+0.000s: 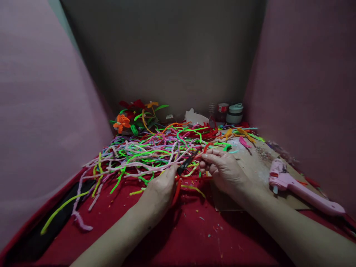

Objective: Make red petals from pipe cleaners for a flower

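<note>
My left hand (162, 187) is closed around a pair of scissors (187, 163), its dark blades pointing up and to the right. The red handles (177, 191) show partly below the fingers. Just right of the blades, my right hand (225, 170) pinches a red pipe cleaner (207, 148) between thumb and fingers. The blades lie close to the pipe cleaner; whether they touch it I cannot tell. Behind both hands spreads a tangled heap of pipe cleaners (150, 157) in pink, green, purple and yellow.
A pink hot glue gun (303, 194) lies on a cardboard sheet (256, 168) at the right. Pipe-cleaner flowers (121, 123) stand at the back left. A lidded pot (235, 113) and a jar (221, 112) are at the back right. Small scraps dot the red cloth (194, 237).
</note>
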`<state>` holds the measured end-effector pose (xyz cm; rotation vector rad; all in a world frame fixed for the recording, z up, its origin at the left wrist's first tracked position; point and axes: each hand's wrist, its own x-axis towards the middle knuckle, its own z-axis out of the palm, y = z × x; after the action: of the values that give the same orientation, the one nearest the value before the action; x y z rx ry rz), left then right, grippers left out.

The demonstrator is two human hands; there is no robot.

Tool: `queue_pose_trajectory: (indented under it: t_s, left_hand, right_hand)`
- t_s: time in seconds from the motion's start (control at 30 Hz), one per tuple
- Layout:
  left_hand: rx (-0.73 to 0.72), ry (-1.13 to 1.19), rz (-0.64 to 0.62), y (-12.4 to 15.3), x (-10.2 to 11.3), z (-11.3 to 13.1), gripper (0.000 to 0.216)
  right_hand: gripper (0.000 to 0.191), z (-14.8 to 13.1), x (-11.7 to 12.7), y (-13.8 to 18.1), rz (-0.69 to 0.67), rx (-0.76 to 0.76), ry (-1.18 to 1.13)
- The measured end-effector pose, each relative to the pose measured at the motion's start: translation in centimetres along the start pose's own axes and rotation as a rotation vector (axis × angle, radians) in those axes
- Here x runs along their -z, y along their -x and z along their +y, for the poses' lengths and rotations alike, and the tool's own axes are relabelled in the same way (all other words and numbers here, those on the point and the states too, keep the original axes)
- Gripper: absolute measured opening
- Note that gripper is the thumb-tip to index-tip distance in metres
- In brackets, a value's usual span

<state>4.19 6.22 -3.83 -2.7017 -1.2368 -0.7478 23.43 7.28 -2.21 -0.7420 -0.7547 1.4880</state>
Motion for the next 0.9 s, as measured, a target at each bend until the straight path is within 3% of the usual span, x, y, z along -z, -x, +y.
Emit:
queue_pose_trajectory:
  t_s: [0.1,0.27,0.47,0.67,0.9]
  left_hand:
    - [0.079,0.081,0.06,-0.31,0.23,-0.27,0.043]
    - [0.071,0.148,-0.024,-0.37,0.74,0.02,0.046]
    - [0.046,-0.008,-0.108,0.07,0.4,-0.07,0.046]
    - [0.056,-0.104,-0.138,0.25,0.24,-0.15,0.047]
    - [0.05,-0.151,-0.146,0.35,0.02,-0.05,0.047]
  right_hand:
    - [0.017,0.11,0.35,-0.37,-0.026,0.037,-0.017]
    - [0.017,0.3,0.54,-0.43,-0.043,0.082,0.0]
    - [0.019,0.05,0.32,-0.08,-0.01,0.094,0.055]
    - [0.024,-0.22,0.15,0.06,0.011,-0.009,0.009]
    - [0.021,0.26,0.45,-0.19,-0.045,-0.015,0.001]
